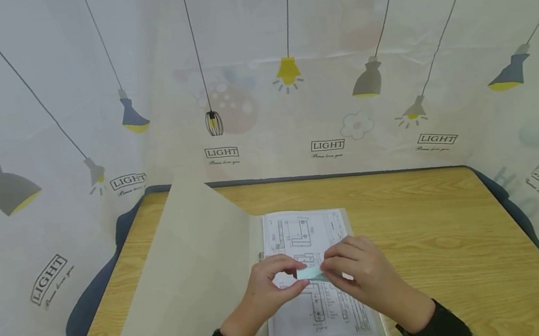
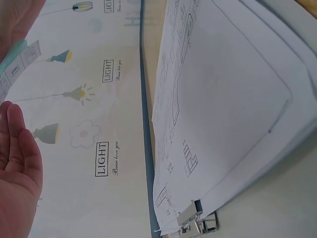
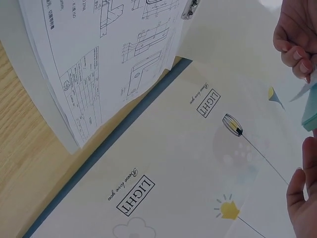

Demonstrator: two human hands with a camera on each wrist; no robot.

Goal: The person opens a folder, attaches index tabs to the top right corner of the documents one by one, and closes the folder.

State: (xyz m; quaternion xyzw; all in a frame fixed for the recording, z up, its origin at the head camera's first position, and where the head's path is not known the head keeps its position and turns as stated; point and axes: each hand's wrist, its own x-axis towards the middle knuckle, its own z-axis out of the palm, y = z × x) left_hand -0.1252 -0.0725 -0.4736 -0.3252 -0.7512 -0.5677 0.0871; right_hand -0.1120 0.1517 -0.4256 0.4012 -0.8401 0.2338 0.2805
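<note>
Under the teal strip (image 1: 310, 273), drawings (image 1: 312, 313) in folder (image 1: 196, 270)

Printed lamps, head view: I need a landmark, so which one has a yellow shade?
The middle lamp, hanging between a wire-cage lamp and a grey lamp. Its shade is yellow; the others have grey, blue or wire-cage shades.

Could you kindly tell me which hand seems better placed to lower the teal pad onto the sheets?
Probably the right hand: it grips the teal pad's right end and overlaps the sheets in the head view. The left hand mostly steadies the opposite end, farther toward the sheets' left edge.
</note>
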